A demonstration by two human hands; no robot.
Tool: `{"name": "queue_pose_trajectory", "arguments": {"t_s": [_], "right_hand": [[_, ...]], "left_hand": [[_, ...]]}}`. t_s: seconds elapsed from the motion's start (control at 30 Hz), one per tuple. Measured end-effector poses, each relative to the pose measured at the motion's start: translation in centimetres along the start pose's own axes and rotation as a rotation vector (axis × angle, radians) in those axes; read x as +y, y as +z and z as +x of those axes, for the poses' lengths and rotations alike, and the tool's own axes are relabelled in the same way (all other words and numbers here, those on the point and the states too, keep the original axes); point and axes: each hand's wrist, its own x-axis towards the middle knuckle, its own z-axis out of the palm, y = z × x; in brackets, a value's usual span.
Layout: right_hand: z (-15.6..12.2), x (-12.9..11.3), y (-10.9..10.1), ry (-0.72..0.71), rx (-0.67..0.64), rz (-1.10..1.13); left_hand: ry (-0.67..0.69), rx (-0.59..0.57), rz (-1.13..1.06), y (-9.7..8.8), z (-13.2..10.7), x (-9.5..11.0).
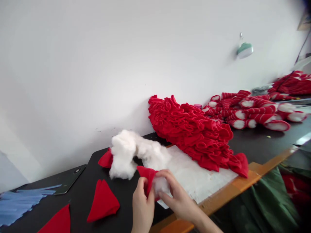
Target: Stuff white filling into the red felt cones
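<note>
My left hand [142, 208] grips a small red fabric cone [147, 176] at the table's near edge. Fingers of my right hand [177, 197] are pinched on a tuft of white stuffing [160, 185] at the cone's opening. Just behind lies a loose clump of white stuffing [126, 153], partly covering another red piece [106, 159]. Two flat red cones [102, 201] [58, 221] lie to the left on the black table [255, 145].
A big heap of empty red cones [194, 132] rests on a white sheet [194, 176] by the wall. Stuffed striped red pieces [252, 111] pile up at the right. Blue strips [19, 200] and a dark tablet [68, 178] lie at left. Green cloth [269, 200] hangs below the table edge.
</note>
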Motion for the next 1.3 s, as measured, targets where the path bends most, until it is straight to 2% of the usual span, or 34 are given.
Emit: {"name": "queue_pose_trajectory", "arguments": {"t_s": [0.1, 0.2, 0.3, 0.4, 0.5, 0.6, 0.7, 0.8, 0.83, 0.9, 0.97, 1.03, 1.1, 1.2, 1.23, 1.3], "right_hand": [[-0.6, 0.7, -0.2, 0.227, 0.083, 0.253], [-0.6, 1.8, 0.3, 0.348, 0.221, 0.183], [-0.2, 2.4, 0.4, 0.291, 0.358, 0.008], [0.1, 2.5, 0.1, 0.205, 0.374, -0.063], [0.0, 2.5, 0.3, 0.089, 0.328, -0.121], [-0.2, 1.8, 0.7, -0.026, 0.271, -0.174], [-0.5, 0.2, 0.3, -0.017, 0.119, -0.108], [-0.8, -0.9, -0.1, 0.153, -0.071, 0.118], [-0.8, -0.9, 0.0, 0.206, -0.061, 0.150], [-0.8, -0.2, 0.4, 0.206, 0.083, 0.060], [-0.6, 0.8, 1.0, 0.071, 0.250, -0.148], [-0.4, 1.9, 1.5, -0.075, 0.322, -0.287], [-0.1, 2.5, 1.7, -0.145, 0.305, -0.328], [0.4, 2.4, 1.6, -0.184, 0.198, -0.317], [0.5, 2.0, 1.5, -0.193, 0.160, -0.305], [0.6, 1.1, 1.4, -0.206, 0.101, -0.273]], "left_hand": [[0.018, 0.065, 0.002, 0.9, -0.8, -0.9], [0.008, 0.070, 0.007, 2.1, -1.9, -1.9], [-0.145, 0.014, -0.021, 2.7, -2.8, -2.9], [-0.255, -0.167, -0.113, 1.8, -2.9, -3.0], [-0.149, -0.231, -0.186, 0.3, -2.3, -1.7], [-0.026, -0.242, -0.120, -0.4, -1.5, -0.3], [0.046, -0.151, 0.038, 0.1, -1.2, -0.1], [0.084, 0.028, 0.122, 1.1, -1.4, -0.9], [0.108, 0.077, 0.133, 1.4, -1.6, -1.1], [0.172, 0.158, 0.141, 2.0, -1.9, -1.7], [0.211, 0.249, 0.152, 2.2, -2.2, -2.0], [0.178, 0.301, 0.169, 1.9, -2.3, -2.2], [0.102, 0.211, 0.158, 1.2, -2.4, -2.0], [0.052, -0.044, 0.086, -0.1, -2.5, -1.2], [0.057, -0.073, 0.072, -0.3, -2.4, -0.9], [0.076, -0.052, 0.067, -0.6, -2.1, -0.7]]}}
